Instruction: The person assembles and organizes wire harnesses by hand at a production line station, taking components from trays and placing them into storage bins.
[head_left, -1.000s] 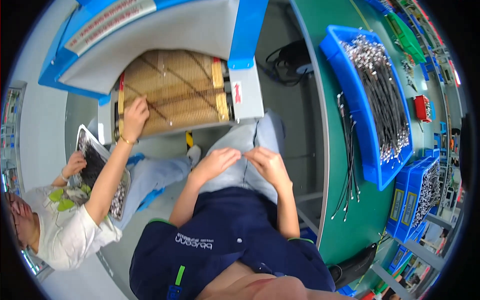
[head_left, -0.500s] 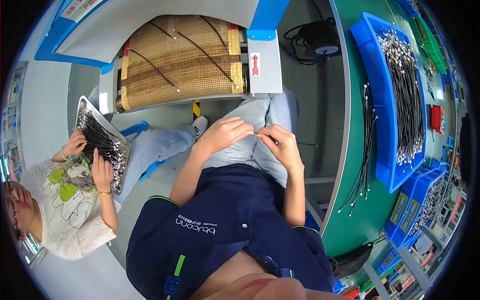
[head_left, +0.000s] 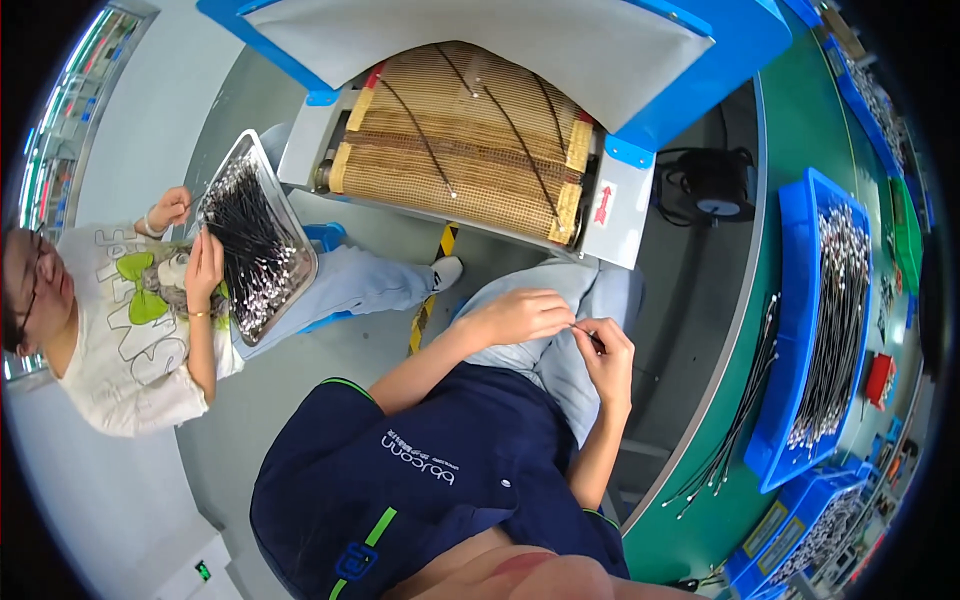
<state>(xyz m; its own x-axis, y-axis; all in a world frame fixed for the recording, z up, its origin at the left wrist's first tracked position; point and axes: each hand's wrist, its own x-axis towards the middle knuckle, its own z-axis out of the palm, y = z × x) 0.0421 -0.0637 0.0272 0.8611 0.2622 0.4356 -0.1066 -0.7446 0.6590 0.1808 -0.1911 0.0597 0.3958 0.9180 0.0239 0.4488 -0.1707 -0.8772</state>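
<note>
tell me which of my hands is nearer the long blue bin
Right. Your right hand is left of the long blue bin, across a gap; your left hand is farther left, beyond the right.

Red arrow label (head_left: 604, 203) on conveyor frame (head_left: 622, 243); white lettering (head_left: 425, 458) on navy shirt (head_left: 330, 470); green sign (head_left: 203, 570) on pale panel (head_left: 180, 582).

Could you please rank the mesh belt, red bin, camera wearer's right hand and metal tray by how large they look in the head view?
1. Mesh belt
2. Metal tray
3. Right hand
4. Red bin, though distance may shrink it
</note>
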